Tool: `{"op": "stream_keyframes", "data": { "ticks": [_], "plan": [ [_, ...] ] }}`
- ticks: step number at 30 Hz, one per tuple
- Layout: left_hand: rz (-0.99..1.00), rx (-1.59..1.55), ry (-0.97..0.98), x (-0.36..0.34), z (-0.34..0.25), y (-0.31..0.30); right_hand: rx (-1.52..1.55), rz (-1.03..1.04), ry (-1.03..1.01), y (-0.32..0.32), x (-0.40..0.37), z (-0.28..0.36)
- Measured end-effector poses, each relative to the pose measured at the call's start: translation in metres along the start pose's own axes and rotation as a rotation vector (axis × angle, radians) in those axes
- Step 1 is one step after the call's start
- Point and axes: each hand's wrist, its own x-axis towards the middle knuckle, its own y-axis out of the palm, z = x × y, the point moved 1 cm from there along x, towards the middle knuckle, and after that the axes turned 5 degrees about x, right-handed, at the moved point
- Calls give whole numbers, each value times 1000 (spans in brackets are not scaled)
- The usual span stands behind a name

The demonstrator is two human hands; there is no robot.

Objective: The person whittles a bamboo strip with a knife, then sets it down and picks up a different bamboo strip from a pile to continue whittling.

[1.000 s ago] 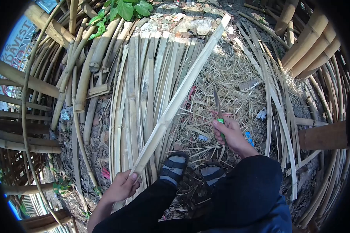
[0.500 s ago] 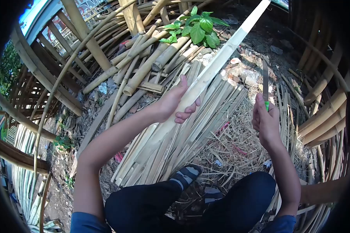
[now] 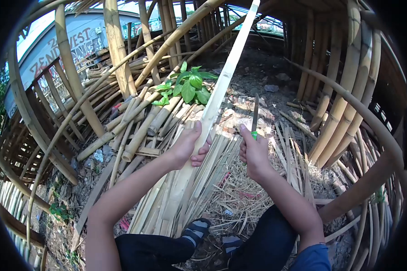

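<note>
The person sits low on the ground. The left hand [image 3: 190, 147] is wrapped round a long bamboo strip [image 3: 224, 77] partway up, so the strip slants steeply overhead with its foot down in the pile of split strips [image 3: 151, 207] by the sandals [image 3: 195, 229]. That grip looks meant to steady the whippy length. The right hand [image 3: 254, 156] is closed on a knife [image 3: 254, 118]. Its blade stands upright just beside the strip, not touching it, and clear of the other hand's fingers. Shavings [image 3: 239, 194] lie underfoot.
</note>
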Motion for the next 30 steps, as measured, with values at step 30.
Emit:
{"op": "stream_keyframes", "data": {
  "ticks": [30],
  "plan": [
    [245,388,-301,-96,129,-90,553,-39,-369,-124,72,15]
  ]
}}
